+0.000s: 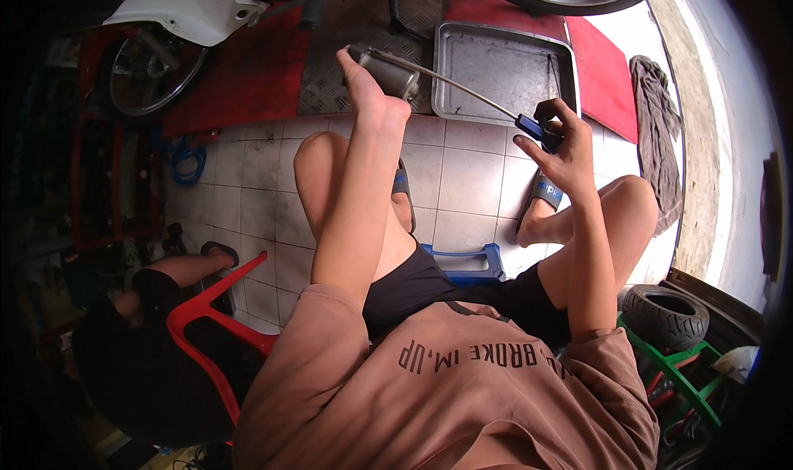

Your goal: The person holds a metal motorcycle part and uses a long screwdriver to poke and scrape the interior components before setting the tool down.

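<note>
My left hand (368, 88) is wrapped around a grey metal cylinder (388, 75) with a dark end, held above the edge of the red platform; most of its fingers are hidden. My right hand (568, 145) grips the blue and black handle of a long screwdriver (462, 87). The screwdriver's shaft slants up to the left, and its far end lies at the cylinder's dark end. Whether the tip touches the cylinder, I cannot tell. Behind the screwdriver, a shallow metal tray (440, 65) rests on the platform, with a thin dark rod-like thing inside at its right side.
A white motorcycle (178, 11) stands on the red platform (248, 82). Below me is a blue stool (487, 263). A red chair (198, 313) and another person's leg (178, 272) are at left. On the right lie a grey cloth (657, 131) and a tyre (665, 317).
</note>
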The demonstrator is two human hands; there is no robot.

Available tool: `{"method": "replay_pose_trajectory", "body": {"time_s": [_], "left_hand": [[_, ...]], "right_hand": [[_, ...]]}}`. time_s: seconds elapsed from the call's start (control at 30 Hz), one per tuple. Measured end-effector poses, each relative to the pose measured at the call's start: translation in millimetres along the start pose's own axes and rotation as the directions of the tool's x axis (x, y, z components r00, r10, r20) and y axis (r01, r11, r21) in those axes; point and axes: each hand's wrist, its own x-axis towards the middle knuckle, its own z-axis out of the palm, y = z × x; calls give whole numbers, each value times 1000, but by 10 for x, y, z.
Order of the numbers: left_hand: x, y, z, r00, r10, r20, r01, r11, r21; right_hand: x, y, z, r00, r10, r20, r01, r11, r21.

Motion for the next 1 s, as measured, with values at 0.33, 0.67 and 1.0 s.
{"method": "replay_pose_trajectory", "body": {"time_s": [0.33, 0.67, 1.0], "left_hand": [[-30, 3, 3, 1000, -5, -6, 5, 1000, -26], [-151, 50, 66, 996, -27, -81, 22, 998, -58], [-157, 75, 30, 997, -16, -73, 14, 1000, -27]], "right_hand": [[-21, 31, -18, 996, -81, 45, 80, 997, 14], [-34, 84, -48, 975, 126, 184, -127, 992, -2], [-41, 294, -46, 980, 134, 150, -140, 990, 28]]}}
